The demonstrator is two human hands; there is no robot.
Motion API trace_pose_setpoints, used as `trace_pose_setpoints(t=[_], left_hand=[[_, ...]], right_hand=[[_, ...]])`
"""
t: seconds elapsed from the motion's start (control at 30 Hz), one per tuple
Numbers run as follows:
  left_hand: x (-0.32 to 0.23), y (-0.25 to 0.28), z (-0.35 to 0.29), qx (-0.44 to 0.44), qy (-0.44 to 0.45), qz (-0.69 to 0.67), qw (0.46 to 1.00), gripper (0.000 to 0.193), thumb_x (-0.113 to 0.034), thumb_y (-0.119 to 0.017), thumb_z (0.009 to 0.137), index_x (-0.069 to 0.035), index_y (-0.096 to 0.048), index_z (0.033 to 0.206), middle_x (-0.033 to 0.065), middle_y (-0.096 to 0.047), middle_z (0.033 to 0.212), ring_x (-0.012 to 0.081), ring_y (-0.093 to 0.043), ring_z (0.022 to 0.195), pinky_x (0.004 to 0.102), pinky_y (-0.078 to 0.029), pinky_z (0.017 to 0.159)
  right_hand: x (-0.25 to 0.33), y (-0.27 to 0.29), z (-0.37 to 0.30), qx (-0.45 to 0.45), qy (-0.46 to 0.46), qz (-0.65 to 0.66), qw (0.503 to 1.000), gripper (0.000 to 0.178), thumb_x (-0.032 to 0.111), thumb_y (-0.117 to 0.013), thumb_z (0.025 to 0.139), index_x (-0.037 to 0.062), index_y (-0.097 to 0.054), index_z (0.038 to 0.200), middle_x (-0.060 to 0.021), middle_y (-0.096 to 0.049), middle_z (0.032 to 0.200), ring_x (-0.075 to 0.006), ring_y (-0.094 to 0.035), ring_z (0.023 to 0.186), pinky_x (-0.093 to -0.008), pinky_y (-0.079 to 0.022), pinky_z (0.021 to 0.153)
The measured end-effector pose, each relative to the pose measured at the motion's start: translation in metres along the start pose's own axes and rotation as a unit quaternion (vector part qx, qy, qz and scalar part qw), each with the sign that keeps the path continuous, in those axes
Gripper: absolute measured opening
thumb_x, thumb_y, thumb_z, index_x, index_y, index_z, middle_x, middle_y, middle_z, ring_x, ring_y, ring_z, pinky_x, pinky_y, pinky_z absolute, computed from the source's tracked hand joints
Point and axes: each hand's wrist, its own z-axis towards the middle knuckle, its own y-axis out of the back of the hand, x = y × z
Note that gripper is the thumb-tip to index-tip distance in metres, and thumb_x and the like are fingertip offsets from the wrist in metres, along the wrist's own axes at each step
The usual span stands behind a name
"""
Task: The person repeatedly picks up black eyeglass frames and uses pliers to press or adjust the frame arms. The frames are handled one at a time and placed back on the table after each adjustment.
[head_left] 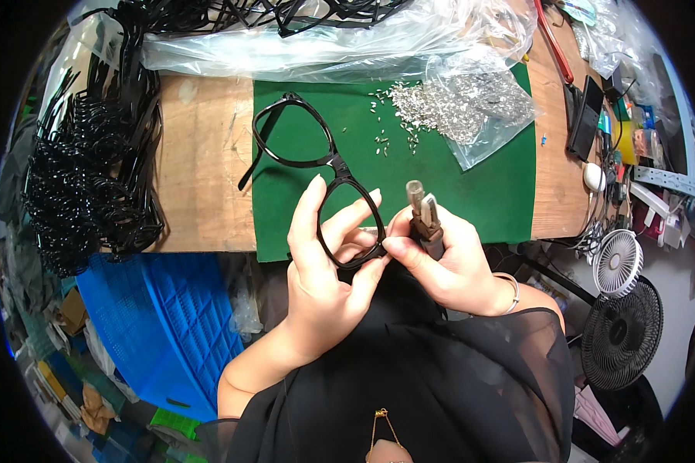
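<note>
A pair of black eyeglass frames [337, 163] is tilted upright over the front of the green mat [471, 208]. My left hand [316, 289] grips its near rim, with fingers behind and through the lens opening. One temple arm stretches away at the far left end. My right hand [459, 266] is closed around a pair of pliers [426, 220] with metal jaws pointing away from me. Its thumb and fingertip pinch at the frame's near corner, touching my left fingertips. Whether a small part sits in that pinch is hidden.
Small silver metal pieces [417, 104] spill from a clear plastic bag [475, 150] on the mat. Many black frames [93, 177] are heaped at the left. Behind lies clear plastic wrap [232, 58]. A phone [586, 117] and a white fan [618, 262] are right; a blue crate [162, 324] stands lower left.
</note>
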Motion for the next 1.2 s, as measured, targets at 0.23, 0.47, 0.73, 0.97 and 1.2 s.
trace_pose_setpoints(t=[0.23,0.47,0.73,0.97,1.2], left_hand=[[0.001,-0.008,0.003,-0.043,-0.040,0.032,0.998,0.081,0.009,-0.065,0.068,0.004,-0.015,0.131,0.0159,-0.054,0.114,0.0168,-0.061,0.083,0.0239,-0.051,0.071],[-0.004,-0.005,0.010,-0.016,-0.057,-0.006,0.998,0.083,0.012,-0.063,0.065,0.005,-0.013,0.131,0.0183,-0.054,0.113,0.0217,-0.060,0.088,0.0280,-0.053,0.074],[-0.001,-0.002,0.005,-0.041,-0.080,-0.005,0.996,0.085,0.013,-0.064,0.065,0.005,-0.011,0.131,0.0192,-0.052,0.116,0.0225,-0.058,0.091,0.0291,-0.053,0.076],[-0.004,0.002,0.002,-0.004,-0.020,-0.113,0.993,0.085,0.009,-0.060,0.074,-0.006,-0.002,0.134,0.0202,-0.047,0.120,0.0226,-0.055,0.103,0.0323,-0.047,0.087],[-0.012,0.022,0.002,0.061,0.026,-0.161,0.985,0.088,0.012,-0.061,0.072,-0.006,-0.001,0.135,0.0214,-0.048,0.119,0.0220,-0.061,0.091,0.0277,-0.048,0.079]], right_hand=[[-0.003,-0.003,-0.001,-0.030,-0.025,0.069,0.997,0.015,0.011,-0.061,0.082,0.0010,-0.051,0.086,-0.0017,-0.054,0.075,-0.0063,-0.050,0.068,-0.0225,-0.042,0.061],[0.012,0.010,0.008,0.088,-0.140,0.107,0.980,0.017,0.015,-0.059,0.084,0.0021,-0.049,0.089,0.0011,-0.049,0.077,-0.0047,-0.043,0.072,-0.0199,-0.039,0.066],[0.026,0.007,0.013,0.129,-0.147,0.152,0.969,0.021,0.013,-0.057,0.085,0.0004,-0.048,0.100,0.0016,-0.049,0.082,-0.0041,-0.044,0.076,-0.0198,-0.040,0.069],[0.025,0.007,0.010,0.139,-0.085,0.090,0.982,0.026,0.010,-0.057,0.085,-0.0012,-0.047,0.107,-0.0001,-0.051,0.088,-0.0060,-0.047,0.080,-0.0216,-0.041,0.073],[0.032,0.038,0.007,0.267,-0.055,-0.225,0.935,0.028,0.022,-0.058,0.083,-0.0023,-0.051,0.096,-0.0182,-0.057,0.086,-0.0297,-0.058,0.080,-0.0352,-0.045,0.070]])
